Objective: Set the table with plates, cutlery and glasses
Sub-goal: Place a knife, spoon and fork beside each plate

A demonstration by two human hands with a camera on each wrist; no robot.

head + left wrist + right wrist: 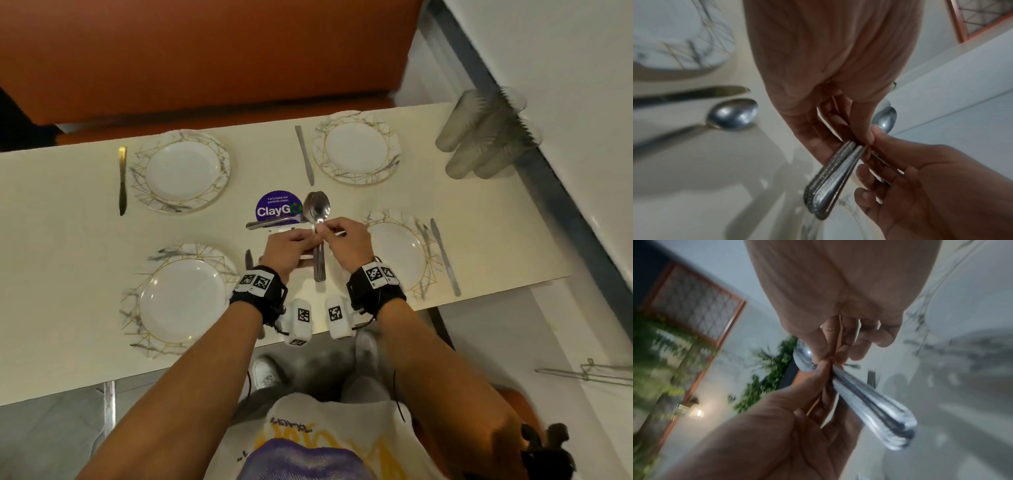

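A bundle of steel spoons (319,267) is held upright over the middle of the cream table (68,246), bowls pointing away from me. My left hand (308,238) grips the handles from the left. My right hand (329,233) pinches the bundle at its neck. In the left wrist view the ribbed spoon handles (830,181) stick out below my left hand (838,129), with the right hand (920,178) against them. The right wrist view shows the same spoon bundle (875,405) pinched by my right hand (830,360). Several marbled plates (183,171) lie on the table, each with a knife (122,181) beside it.
One loose spoon (733,115) lies on the table left of my hands, by a purple sticker (278,207). Stacked clear cups (486,133) lie at the far right corner against the wall. An orange bench (205,51) runs behind the table.
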